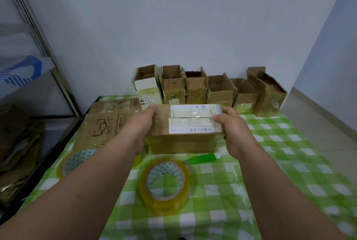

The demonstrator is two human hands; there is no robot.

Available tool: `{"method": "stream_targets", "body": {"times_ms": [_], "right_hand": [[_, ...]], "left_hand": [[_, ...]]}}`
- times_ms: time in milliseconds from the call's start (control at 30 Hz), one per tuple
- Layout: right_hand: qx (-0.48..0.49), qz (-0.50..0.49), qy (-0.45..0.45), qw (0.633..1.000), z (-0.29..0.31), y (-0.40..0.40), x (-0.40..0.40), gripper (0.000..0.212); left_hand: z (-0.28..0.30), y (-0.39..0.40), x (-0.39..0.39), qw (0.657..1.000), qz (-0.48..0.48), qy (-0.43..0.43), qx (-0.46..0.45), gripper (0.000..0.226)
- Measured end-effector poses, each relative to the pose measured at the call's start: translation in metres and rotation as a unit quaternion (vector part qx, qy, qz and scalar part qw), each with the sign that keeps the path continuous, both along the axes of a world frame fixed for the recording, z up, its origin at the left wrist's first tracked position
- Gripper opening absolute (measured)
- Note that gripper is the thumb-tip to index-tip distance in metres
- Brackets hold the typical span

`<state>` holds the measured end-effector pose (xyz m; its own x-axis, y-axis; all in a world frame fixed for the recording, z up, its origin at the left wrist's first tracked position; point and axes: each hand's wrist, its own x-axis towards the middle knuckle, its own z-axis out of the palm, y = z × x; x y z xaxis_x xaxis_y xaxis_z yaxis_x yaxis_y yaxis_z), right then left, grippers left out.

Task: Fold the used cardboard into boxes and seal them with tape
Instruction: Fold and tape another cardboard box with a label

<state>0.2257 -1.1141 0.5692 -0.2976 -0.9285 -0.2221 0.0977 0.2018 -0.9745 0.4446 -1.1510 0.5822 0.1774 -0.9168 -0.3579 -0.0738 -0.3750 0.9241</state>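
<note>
Box: I hold a closed cardboard box (185,127) between my two hands, just above the worktop (289,162) with its green-and-white checked cloth.
Long axis: it runs left to right, from one hand across to the other; the flap seam runs the same way, splitting the white shipping label (195,118) on top.
Left hand (141,123): my fingers curl over the far left corner of the box, palm against its left end.
Right hand (231,129): my fingers curl round the right end, the thumb pressed on the label's right edge.
Tape roll (164,183): standing tilted on the cloth, nearer me than my fingers, between my forearms.
Second tape roll (77,160): partly hidden under my left forearm.
Green-handled cutter (204,158): lying just below the box, close to my right wrist.
Flattened cardboard (108,121): to the left of my left fingers, printed side up.
Open boxes (208,88): a row beyond my fingers, against the wall, mouths upward.
</note>
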Motion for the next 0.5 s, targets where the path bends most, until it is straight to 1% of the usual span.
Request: {"method": "stream_targets", "body": {"times_ms": [33, 67, 100, 167, 200, 233, 300, 367, 433, 467, 500], "right_hand": [[-0.016, -0.011, -0.016, 1.0, 0.001, 0.003, -0.002, 0.033], [-0.033, -0.024, -0.022, 0.999, 0.002, 0.006, -0.004, 0.022], [-0.049, -0.039, -0.026, 0.998, 0.003, 0.009, -0.005, 0.015], [-0.073, -0.07, -0.028, 0.995, 0.001, 0.013, -0.009, 0.014], [-0.086, -0.082, -0.027, 0.993, -0.001, 0.015, -0.01, 0.009], [-0.097, -0.092, -0.027, 0.991, -0.004, 0.016, -0.012, 0.012], [-0.114, -0.107, -0.035, 0.987, -0.008, 0.017, -0.014, 0.035], [-0.118, -0.117, -0.021, 0.986, -0.009, 0.019, -0.015, 0.06], [-0.104, -0.108, 0.013, 0.989, -0.014, 0.016, -0.018, 0.078], [-0.091, -0.097, 0.038, 0.99, -0.017, 0.014, -0.017, 0.08], [-0.076, -0.083, 0.065, 0.991, -0.021, 0.012, -0.017, 0.077]], "left_hand": [[0.002, 0.001, 0.001, 0.999, 0.007, 0.034, -0.029, 0.041], [0.003, 0.002, 0.003, 0.996, 0.012, 0.06, -0.062, 0.037], [0.005, 0.002, 0.002, 0.992, 0.019, 0.087, -0.093, 0.031], [0.006, 0.001, 0.002, 0.982, 0.042, 0.131, -0.133, 0.012], [0.006, 0.001, 0.001, 0.978, 0.05, 0.145, -0.143, 0.005], [0.008, 0.003, -0.002, 0.974, 0.044, 0.166, -0.15, 0.008], [0.008, 0.005, -0.004, 0.971, 0.011, 0.184, -0.149, 0.036], [0.002, 0.003, -0.003, 0.979, -0.026, 0.154, -0.134, 0.056], [-0.003, 0.003, -0.005, 0.986, -0.058, 0.107, -0.111, 0.062], [-0.006, 0.003, -0.007, 0.99, -0.063, 0.083, -0.093, 0.061], [-0.011, 0.002, -0.009, 0.993, -0.064, 0.062, -0.075, 0.056]]}}
